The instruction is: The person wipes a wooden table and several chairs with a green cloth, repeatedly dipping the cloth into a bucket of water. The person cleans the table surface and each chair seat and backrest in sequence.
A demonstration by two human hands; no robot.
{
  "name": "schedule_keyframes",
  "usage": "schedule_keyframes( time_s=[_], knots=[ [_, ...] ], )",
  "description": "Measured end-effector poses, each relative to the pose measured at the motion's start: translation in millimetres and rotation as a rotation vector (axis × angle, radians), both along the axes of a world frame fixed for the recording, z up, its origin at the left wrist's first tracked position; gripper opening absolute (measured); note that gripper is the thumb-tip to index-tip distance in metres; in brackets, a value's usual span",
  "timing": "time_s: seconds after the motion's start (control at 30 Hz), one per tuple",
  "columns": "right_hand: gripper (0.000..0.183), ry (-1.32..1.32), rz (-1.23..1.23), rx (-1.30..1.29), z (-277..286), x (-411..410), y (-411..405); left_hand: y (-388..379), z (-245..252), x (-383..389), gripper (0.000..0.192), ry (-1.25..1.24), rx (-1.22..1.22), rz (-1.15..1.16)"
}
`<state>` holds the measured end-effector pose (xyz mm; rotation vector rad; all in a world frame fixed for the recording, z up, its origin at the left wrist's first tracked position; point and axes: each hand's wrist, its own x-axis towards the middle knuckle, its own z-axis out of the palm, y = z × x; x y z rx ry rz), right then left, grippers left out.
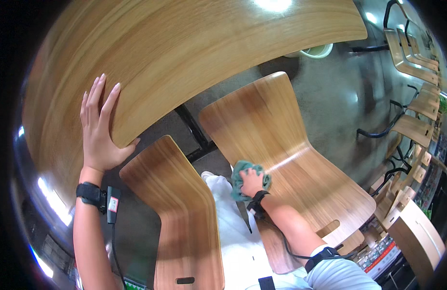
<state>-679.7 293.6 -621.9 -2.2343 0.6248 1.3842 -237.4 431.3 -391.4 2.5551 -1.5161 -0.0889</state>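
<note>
My right hand (251,182) presses a bunched green cloth (238,178) against the near-left edge of a bent-plywood chair (292,152), around where its seat meets its backrest. Spread fingers of my left hand (100,123) rest on the wood-grain tabletop (194,47) at its edge, holding nothing. A second plywood chair (187,203) stands to the left of my legs, with a slot cut in its backrest. Both wrists wear black straps with small cabled devices.
Black metal framing (192,127) runs under the table. A pale round bin (317,51) stands on the floor beyond the table edge. More plywood chairs (413,128) with black tube frames line the right side, with a wooden cabinet (415,239) at the lower right.
</note>
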Motion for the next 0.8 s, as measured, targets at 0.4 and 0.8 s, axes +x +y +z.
schedule_keyframes(
  time_s=[0.4, 0.8],
  knots=[
    [0.059, 0.242, 0.068, -0.272, 55, -26, -226, 7, -3, 1, 0.104, -0.008, -0.018, 0.014],
    [0.054, 0.03, 0.255, 0.435, 120, -22, -52, 12, -8, 3, 0.103, -0.013, -0.064, 0.038]
  ],
)
